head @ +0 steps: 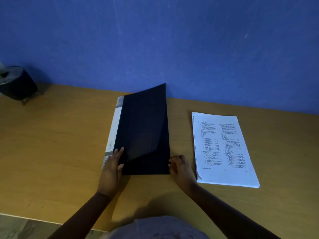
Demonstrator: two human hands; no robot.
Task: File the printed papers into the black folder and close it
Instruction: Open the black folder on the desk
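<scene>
the black folder (145, 133) lies at the middle of the wooden table (57, 145), its white spine strip along the 9 o'clock side, its front cover raised at an angle, highest at the 12 o'clock corner. the left hand (112, 167) sits at the folder's 7 o'clock corner, fingers spread over the cover and thumb tucked under its lower edge, so it is pinching the cover there. the right hand (179, 167) is at the 5 o'clock corner, fingers curled against the folder's open edge; whether they actually clamp it or only touch it cannot be told. the printed papers (222, 149) lie in a flat stack at 3 o'clock from the folder, well apart from it and from both hands. a dark round container (15, 83) stands at the table's far 10 o'clock corner, against the blue wall (155, 40).

the step in hand looks like opening the folder; no paper is filed yet. the next move likely calls for swinging the cover fully over toward 9 o'clock so it rests flat, then the right hand reaching to 3 o'clock to gather the whole stack squarely. the cover looks thin and flexible and may flop back if released early.
</scene>
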